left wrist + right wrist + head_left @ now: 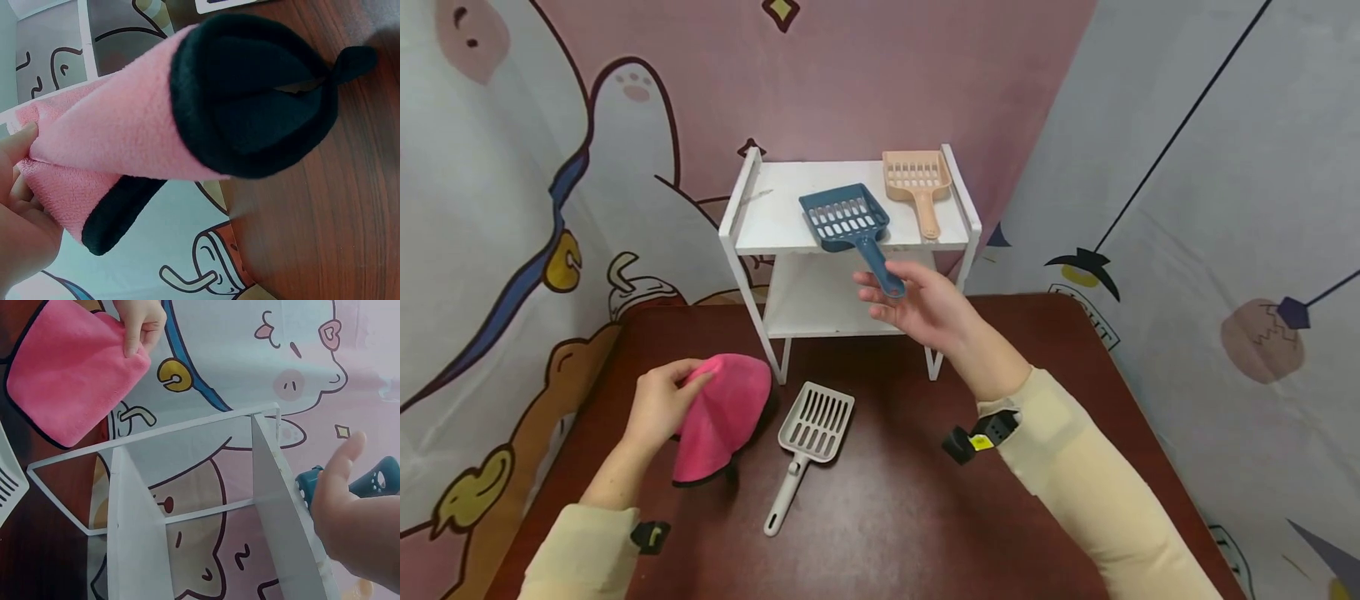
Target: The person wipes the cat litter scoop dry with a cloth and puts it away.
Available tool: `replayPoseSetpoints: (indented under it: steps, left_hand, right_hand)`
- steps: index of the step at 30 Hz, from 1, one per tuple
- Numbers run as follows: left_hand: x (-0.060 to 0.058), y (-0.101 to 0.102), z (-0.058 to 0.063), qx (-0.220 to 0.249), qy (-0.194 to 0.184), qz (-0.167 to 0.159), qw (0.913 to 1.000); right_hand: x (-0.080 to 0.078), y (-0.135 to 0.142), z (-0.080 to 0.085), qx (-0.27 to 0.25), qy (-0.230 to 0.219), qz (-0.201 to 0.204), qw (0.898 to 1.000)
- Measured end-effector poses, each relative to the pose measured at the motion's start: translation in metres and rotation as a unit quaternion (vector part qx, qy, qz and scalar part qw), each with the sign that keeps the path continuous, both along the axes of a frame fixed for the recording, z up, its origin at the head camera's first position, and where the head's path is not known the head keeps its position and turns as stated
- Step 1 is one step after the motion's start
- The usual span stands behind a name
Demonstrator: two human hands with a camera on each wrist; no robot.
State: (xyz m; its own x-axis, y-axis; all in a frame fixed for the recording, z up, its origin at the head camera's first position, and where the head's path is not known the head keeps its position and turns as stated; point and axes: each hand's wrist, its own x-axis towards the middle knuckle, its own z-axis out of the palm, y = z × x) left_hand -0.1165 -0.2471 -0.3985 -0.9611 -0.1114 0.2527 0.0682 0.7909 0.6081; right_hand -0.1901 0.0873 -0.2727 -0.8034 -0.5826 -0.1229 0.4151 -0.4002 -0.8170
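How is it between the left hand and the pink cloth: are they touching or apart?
Touching. The head view shows the left hand pinching the pink cloth, with thumb and fingertips directly on the fabric.

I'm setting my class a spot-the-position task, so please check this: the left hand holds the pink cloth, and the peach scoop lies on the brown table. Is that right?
Not quite. The peach scoop lies on the white shelf's top, as the head view shows. The left hand does hold the pink cloth.
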Motion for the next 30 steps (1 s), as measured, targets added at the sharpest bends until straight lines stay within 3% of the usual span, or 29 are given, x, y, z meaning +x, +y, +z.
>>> replayPoseSetpoints:
  steps: [7, 17, 30]
  left_hand:
    - [-0.002, 0.001, 0.002, -0.002, 0.013, -0.002, 0.9999]
    - [0.001, 0.002, -0.005, 0.002, 0.004, -0.002, 1.0000]
    - [0.000, 0.004, -0.003, 0.002, 0.004, -0.002, 1.0000]
  right_hand:
    - [0.008, 0.002, 0.004, 0.033, 0.006, -0.027, 0.999]
    - [0.001, -0.008, 0.008, 0.089, 0.018, -0.040, 0.995]
    - [-0.012, -0.022, 0.019, 0.060, -0.006, -0.054, 0.997]
